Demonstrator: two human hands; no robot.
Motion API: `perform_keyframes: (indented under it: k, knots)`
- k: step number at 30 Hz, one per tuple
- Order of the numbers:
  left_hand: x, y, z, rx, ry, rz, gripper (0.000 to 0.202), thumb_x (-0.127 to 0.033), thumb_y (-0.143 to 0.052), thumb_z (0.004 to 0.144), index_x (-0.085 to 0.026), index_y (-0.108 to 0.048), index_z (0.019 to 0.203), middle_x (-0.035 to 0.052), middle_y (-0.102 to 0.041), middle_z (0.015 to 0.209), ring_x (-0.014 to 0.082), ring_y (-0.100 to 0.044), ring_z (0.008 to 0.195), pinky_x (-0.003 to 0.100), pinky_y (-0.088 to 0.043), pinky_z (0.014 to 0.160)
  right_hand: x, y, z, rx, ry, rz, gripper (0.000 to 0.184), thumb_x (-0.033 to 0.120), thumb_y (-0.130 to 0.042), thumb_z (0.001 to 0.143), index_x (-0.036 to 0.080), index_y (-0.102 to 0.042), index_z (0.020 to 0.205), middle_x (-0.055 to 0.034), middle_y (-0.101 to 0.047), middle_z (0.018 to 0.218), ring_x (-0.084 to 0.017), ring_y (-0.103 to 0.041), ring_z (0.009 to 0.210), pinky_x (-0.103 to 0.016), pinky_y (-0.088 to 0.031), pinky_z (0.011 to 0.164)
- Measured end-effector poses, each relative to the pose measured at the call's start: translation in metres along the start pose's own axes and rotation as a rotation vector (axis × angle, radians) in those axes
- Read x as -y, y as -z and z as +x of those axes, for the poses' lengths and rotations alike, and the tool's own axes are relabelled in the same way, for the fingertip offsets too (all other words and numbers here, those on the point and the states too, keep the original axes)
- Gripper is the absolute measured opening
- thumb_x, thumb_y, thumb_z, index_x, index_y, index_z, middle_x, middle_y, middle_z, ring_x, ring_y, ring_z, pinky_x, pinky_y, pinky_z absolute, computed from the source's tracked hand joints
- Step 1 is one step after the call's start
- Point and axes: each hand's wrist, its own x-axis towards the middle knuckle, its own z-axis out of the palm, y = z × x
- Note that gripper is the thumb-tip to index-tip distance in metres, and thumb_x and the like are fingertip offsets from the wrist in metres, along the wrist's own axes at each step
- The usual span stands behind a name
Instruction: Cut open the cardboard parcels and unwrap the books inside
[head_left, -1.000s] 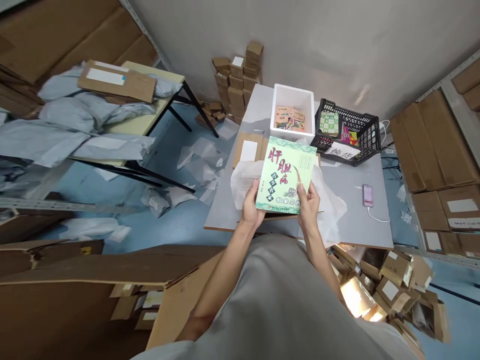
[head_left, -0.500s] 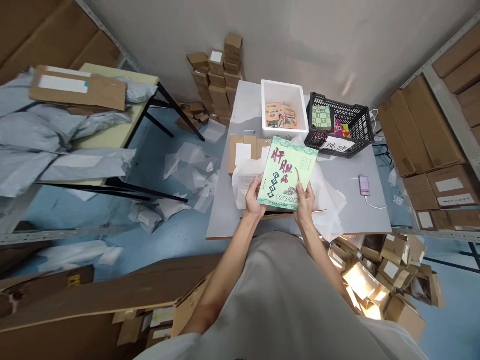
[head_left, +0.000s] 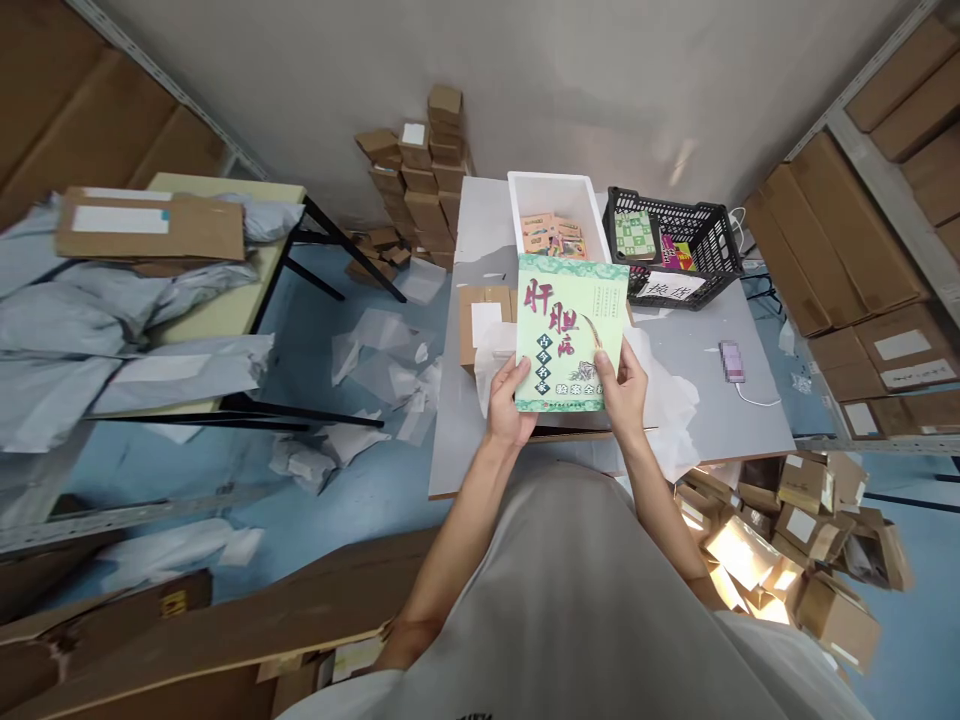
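A pale green book (head_left: 571,335) with red and dark Chinese lettering is held up over the near part of the grey table (head_left: 739,425), its front cover towards me. My left hand (head_left: 511,402) grips its lower left edge, thumb on the front. At the lower right edge my right hand (head_left: 624,385) holds it the same way, fingers behind. Under and behind the book lie crumpled white wrapping sheets (head_left: 667,415) and a cardboard box (head_left: 474,318) with a white label, both partly hidden.
Behind the book stand a white foam box (head_left: 559,190) of small booklets and a black plastic crate (head_left: 709,245) with books. A phone (head_left: 731,360) on a cable lies at right. Wrapping scraps (head_left: 382,340) and discarded cartons (head_left: 802,530) cover the floor; a side table (head_left: 277,205) holds parcels.
The book has turned slightly and now stands straighter to my view, still in both hands. My view has shifted a little, so the surroundings sit differently in the picture.
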Motion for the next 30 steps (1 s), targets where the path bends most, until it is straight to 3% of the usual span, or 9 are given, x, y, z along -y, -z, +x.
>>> perform_keyframes:
  k: [3, 5, 11, 16, 19, 21, 25, 27, 30]
  knots:
    - [-0.003, -0.003, -0.002, -0.014, -0.06, 0.011, 0.055, -0.054, -0.102, 0.073, -0.018, -0.085, 0.11, 0.0141, -0.088, 0.121, 0.0393, -0.081, 0.127, 0.044, -0.07, 0.104, 0.02, 0.006, -0.001, -0.085, 0.146, -0.173, 0.068, 0.062, -0.072, 0.106, 0.03, -0.063, 0.166, -0.0079, -0.061, 0.172, -0.032, -0.056, 0.162, -0.057, -0.05, 0.134]
    - [-0.002, -0.005, -0.002, -0.019, -0.086, 0.025, 0.057, -0.055, -0.103, 0.074, -0.019, -0.085, 0.115, 0.0137, -0.088, 0.122, 0.0386, -0.08, 0.129, 0.043, -0.069, 0.105, 0.032, 0.008, -0.006, -0.051, 0.171, -0.215, 0.055, 0.056, -0.067, 0.111, 0.033, -0.069, 0.161, -0.0057, -0.066, 0.167, -0.03, -0.06, 0.159, -0.058, -0.049, 0.135]
    - [0.007, -0.007, -0.008, 0.002, -0.151, 0.117, 0.063, -0.06, -0.098, 0.081, -0.02, -0.083, 0.127, 0.0134, -0.086, 0.131, 0.0382, -0.078, 0.135, 0.045, -0.067, 0.112, 0.036, 0.001, -0.02, 0.152, 0.016, -0.176, 0.051, 0.057, -0.066, 0.111, 0.027, -0.076, 0.152, -0.0082, -0.074, 0.158, -0.031, -0.07, 0.149, -0.054, -0.056, 0.13]
    - [0.024, -0.014, -0.03, 0.136, -0.394, 0.48, 0.061, -0.069, -0.071, 0.104, -0.022, -0.081, 0.141, 0.0138, -0.078, 0.149, 0.0364, -0.069, 0.148, 0.049, -0.057, 0.127, 0.03, -0.01, -0.019, 0.169, 0.009, -0.139, 0.082, 0.06, -0.09, 0.092, 0.026, -0.065, 0.162, -0.0101, -0.063, 0.17, -0.034, -0.06, 0.158, -0.053, -0.048, 0.136]
    - [0.031, -0.015, -0.039, 0.288, -0.537, 0.725, 0.065, -0.067, -0.047, 0.116, -0.021, -0.079, 0.147, 0.0137, -0.069, 0.162, 0.0339, -0.06, 0.158, 0.054, -0.045, 0.137, 0.027, -0.007, -0.008, 0.103, -0.037, -0.037, 0.066, 0.062, -0.086, 0.094, 0.023, -0.074, 0.146, -0.011, -0.077, 0.151, -0.032, -0.07, 0.144, -0.05, -0.053, 0.131]
    - [0.029, -0.01, -0.035, 0.264, -0.556, 0.811, 0.058, -0.062, -0.05, 0.117, -0.023, -0.077, 0.15, 0.0125, -0.065, 0.167, 0.0326, -0.057, 0.162, 0.055, -0.04, 0.14, 0.023, 0.0, 0.001, 0.083, -0.09, 0.077, 0.054, 0.063, -0.082, 0.097, 0.022, -0.079, 0.13, -0.0105, -0.083, 0.136, -0.031, -0.075, 0.135, -0.047, -0.058, 0.125]
    - [0.014, 0.014, -0.013, -0.059, -0.401, 0.712, 0.075, -0.069, -0.082, 0.098, -0.023, -0.071, 0.156, 0.015, -0.054, 0.177, 0.038, -0.045, 0.169, 0.056, -0.04, 0.14, 0.017, 0.015, 0.007, 0.135, -0.302, 0.337, 0.058, 0.065, -0.085, 0.094, 0.024, -0.076, 0.133, -0.008, -0.087, 0.129, -0.032, -0.078, 0.133, -0.047, -0.067, 0.115]
    - [0.005, 0.023, -0.006, -0.051, -0.17, 0.559, 0.085, -0.077, -0.088, 0.087, -0.019, -0.075, 0.149, 0.0194, -0.064, 0.166, 0.0431, -0.055, 0.162, 0.057, -0.05, 0.133, 0.016, 0.021, 0.005, 0.181, -0.383, 0.396, 0.062, 0.067, -0.086, 0.092, 0.025, -0.075, 0.137, -0.0079, -0.087, 0.127, -0.033, -0.079, 0.131, -0.047, -0.07, 0.109]
    - [-0.002, 0.023, -0.008, 0.048, 0.086, 0.38, 0.081, -0.079, -0.094, 0.077, -0.014, -0.083, 0.125, 0.0209, -0.084, 0.131, 0.0462, -0.075, 0.137, 0.055, -0.068, 0.112, 0.013, 0.023, 0.0, 0.228, -0.412, 0.411, 0.068, 0.068, -0.089, 0.088, 0.025, -0.075, 0.138, -0.0085, -0.088, 0.127, -0.034, -0.08, 0.13, -0.047, -0.071, 0.108]
